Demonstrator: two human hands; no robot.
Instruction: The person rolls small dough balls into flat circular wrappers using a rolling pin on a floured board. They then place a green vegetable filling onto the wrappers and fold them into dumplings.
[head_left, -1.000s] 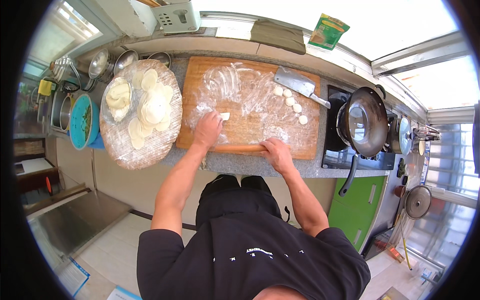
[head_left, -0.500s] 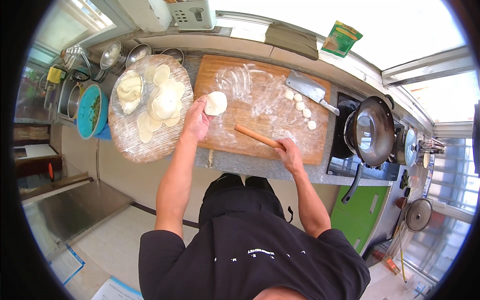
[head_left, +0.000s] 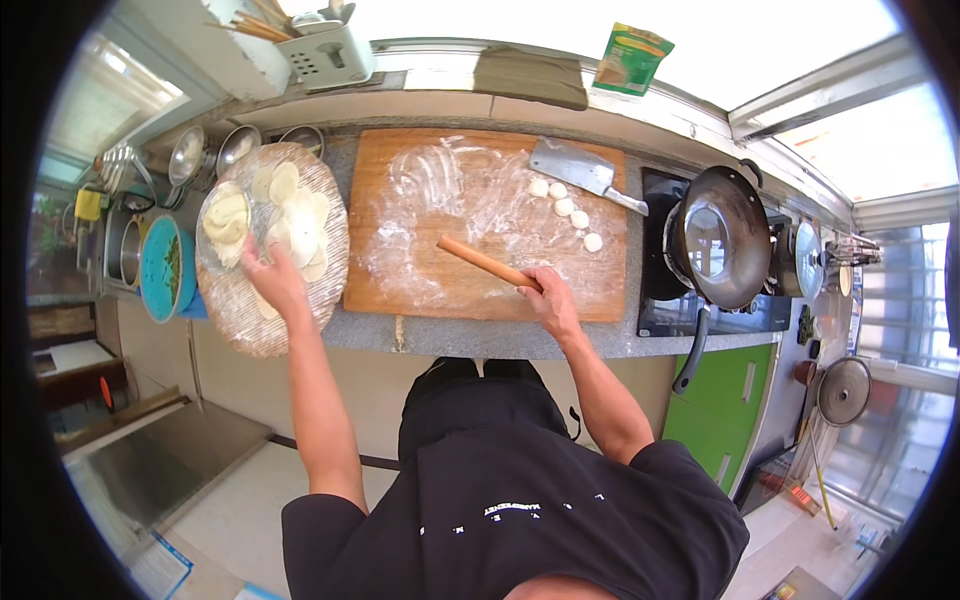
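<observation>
Dough wrappers (head_left: 300, 225) lie overlapped in a pile on the round ribbed board (head_left: 235, 312), left of centre in the frame. The left hand (head_left: 277, 280) is at the pile's lower left edge, its thumb and fingers loosely parted; whether they pinch a wrapper, I cannot tell. At the middle of the frame, the right hand (head_left: 548, 300) has its fingers curled round the lower end of a wooden rolling pin (head_left: 480, 260), which slants over the floured rectangular board (head_left: 480, 302).

For handling at the pile, a flat, light touch should work best: thin rounds would likely stretch or fold if dragged. Overlaps may cling, so a little flour between layers and a staggered fan of edges should help them part. A relaxed grip on the pin ought to be enough, kept clear of the small dough balls (head_left: 564, 207) to the right.

As for writing, small white lettering runs upside down across the black T-shirt (head_left: 590, 535) at the bottom. A green pouch (head_left: 633, 60) at the upper right carries print too small to read
</observation>
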